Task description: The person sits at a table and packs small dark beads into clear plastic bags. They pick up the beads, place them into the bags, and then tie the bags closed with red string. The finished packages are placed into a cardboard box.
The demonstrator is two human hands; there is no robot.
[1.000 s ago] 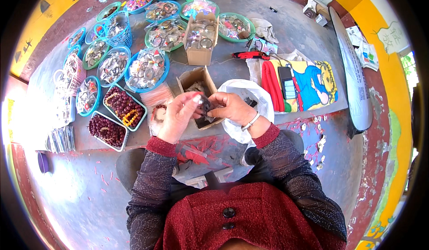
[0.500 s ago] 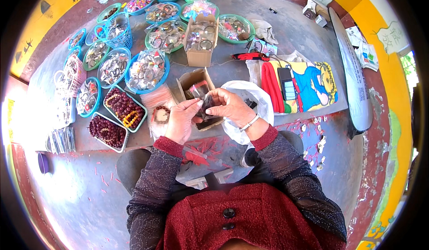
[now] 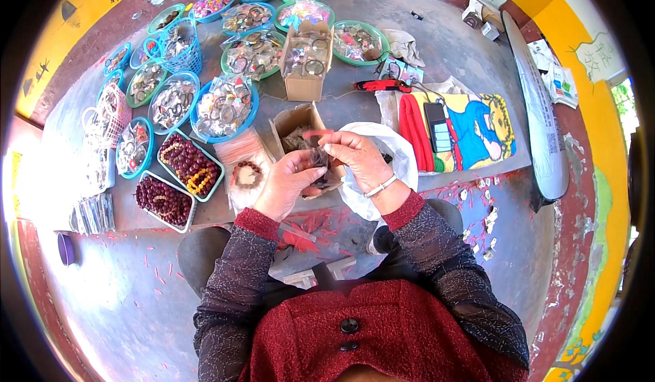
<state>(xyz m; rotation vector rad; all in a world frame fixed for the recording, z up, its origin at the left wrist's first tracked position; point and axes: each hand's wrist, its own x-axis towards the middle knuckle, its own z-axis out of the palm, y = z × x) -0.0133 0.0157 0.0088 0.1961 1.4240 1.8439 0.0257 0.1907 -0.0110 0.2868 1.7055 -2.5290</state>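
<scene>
Both hands meet over an open cardboard box (image 3: pixel 292 120) at the table's near edge. Between them is a small clear plastic bag (image 3: pixel 318 155) with a red strip along its top and something dark inside that I cannot make out. My left hand (image 3: pixel 288 183) pinches the bag from the left, thumb and forefinger closed on it. My right hand (image 3: pixel 361 158), with a pale bangle at the wrist, pinches the bag near its red strip. Brown packets lie in the box, partly hidden by the hands. Left of the box, a beaded bracelet (image 3: pixel 256 169) rests on a stack of clear bags (image 3: pixel 239 147).
A white plastic bag (image 3: pixel 404 136) stands right of the box. Two trays of dark red beads (image 3: pixel 181 155) sit at the left. Farther back are several baskets of packaged trinkets (image 3: pixel 225 136) and another cardboard box (image 3: pixel 304 90). A phone (image 3: pixel 437 119) lies on a colourful towel (image 3: pixel 481 140).
My right fingers have shifted up towards the bag's red strip. The left hand has opened out a little around the bag, which has turned and sits slightly lower.
</scene>
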